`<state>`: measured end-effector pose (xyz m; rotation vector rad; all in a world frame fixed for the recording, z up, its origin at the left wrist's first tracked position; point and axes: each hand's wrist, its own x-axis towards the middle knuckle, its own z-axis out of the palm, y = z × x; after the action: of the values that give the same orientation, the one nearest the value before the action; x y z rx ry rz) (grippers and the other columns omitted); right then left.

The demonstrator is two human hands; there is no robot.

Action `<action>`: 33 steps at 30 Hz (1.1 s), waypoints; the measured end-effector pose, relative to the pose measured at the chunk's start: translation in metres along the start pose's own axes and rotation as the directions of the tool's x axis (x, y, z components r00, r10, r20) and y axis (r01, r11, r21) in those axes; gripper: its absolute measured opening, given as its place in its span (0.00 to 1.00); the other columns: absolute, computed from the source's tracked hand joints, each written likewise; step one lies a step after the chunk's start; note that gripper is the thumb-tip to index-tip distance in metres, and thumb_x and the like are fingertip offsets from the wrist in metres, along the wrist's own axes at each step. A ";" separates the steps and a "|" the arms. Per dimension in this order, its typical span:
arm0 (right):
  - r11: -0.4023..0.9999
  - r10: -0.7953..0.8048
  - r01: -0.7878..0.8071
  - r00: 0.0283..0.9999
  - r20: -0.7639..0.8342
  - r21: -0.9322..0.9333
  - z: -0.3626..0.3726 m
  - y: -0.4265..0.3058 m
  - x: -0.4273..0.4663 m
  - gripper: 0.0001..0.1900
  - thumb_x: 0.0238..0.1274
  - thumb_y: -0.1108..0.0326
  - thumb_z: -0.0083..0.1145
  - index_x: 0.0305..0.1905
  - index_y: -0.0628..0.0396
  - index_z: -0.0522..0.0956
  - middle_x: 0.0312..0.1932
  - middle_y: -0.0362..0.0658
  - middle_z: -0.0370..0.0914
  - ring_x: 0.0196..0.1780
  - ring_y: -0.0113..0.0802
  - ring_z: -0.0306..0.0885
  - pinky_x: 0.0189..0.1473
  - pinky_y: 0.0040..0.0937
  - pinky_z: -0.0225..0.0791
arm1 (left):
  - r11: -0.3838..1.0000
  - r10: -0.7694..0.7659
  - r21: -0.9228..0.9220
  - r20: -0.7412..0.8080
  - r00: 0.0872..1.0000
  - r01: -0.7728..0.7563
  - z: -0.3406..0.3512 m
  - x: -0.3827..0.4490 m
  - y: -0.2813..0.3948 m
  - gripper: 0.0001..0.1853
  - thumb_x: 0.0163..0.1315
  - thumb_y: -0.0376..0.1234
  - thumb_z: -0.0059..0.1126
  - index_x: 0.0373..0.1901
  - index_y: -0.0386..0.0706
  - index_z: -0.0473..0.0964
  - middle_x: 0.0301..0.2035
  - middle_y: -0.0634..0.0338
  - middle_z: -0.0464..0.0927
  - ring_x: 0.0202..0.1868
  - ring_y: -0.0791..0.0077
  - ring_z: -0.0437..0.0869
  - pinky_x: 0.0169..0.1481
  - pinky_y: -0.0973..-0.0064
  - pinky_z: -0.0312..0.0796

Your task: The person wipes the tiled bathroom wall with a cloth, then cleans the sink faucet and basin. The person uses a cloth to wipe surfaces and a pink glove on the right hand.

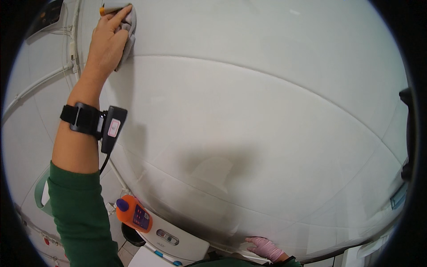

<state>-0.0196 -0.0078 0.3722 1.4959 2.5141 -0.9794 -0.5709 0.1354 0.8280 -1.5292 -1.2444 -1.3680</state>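
My left hand (111, 33), bare and raised at the top left, presses a folded grey cloth (128, 43) against the white tiled wall (233, 110). A black strap with a small black device (114, 129) is worn on that forearm. At the bottom, my right hand (263, 248) wears a pink glove. Its fingers are apart and rest near or on the lower wall, with nothing seen in them. Just above the left hand is a grey item with an orange end (102, 11); whether it is held cannot be told.
An orange bottle with a purple cap (134, 213) stands on the white toilet tank (186, 245). A dark bin (131, 235) is beside it. White pipes (43, 80) and thin cables run along the left wall. A green plastic item (43, 193) is partly behind the left sleeve.
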 end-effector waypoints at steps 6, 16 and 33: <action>0.999 -0.039 0.038 0.999 -0.035 -0.034 0.004 0.002 0.000 0.28 0.64 0.54 0.59 0.65 0.55 0.72 0.60 0.53 0.76 0.64 0.49 0.73 0.66 0.40 0.66 | 0.971 0.211 0.138 -0.113 0.971 -0.195 0.000 0.043 0.012 0.27 0.59 0.29 0.42 0.61 0.34 0.72 0.57 0.40 0.72 0.59 0.45 0.71 0.67 0.61 0.62; 0.999 -0.032 0.032 0.998 -0.048 0.002 0.010 0.005 0.001 0.28 0.63 0.54 0.59 0.65 0.54 0.72 0.60 0.52 0.76 0.63 0.49 0.74 0.65 0.40 0.67 | 0.934 0.353 0.094 -0.110 0.929 -0.343 -0.004 0.001 0.041 0.28 0.62 0.29 0.41 0.65 0.39 0.71 0.63 0.43 0.72 0.65 0.52 0.69 0.73 0.63 0.55; 0.999 -0.010 0.008 1.000 -0.028 -0.044 0.012 0.006 0.002 0.28 0.64 0.51 0.58 0.65 0.52 0.73 0.60 0.52 0.76 0.64 0.49 0.72 0.66 0.41 0.66 | 0.963 0.254 0.092 -0.011 0.967 -0.252 -0.006 0.042 -0.035 0.27 0.66 0.33 0.39 0.67 0.41 0.69 0.64 0.48 0.71 0.62 0.54 0.73 0.71 0.70 0.58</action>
<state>-0.0190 -0.0107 0.3594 1.4980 2.5465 -0.9040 -0.6078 0.1474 0.8676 -1.5464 -1.0409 -1.1452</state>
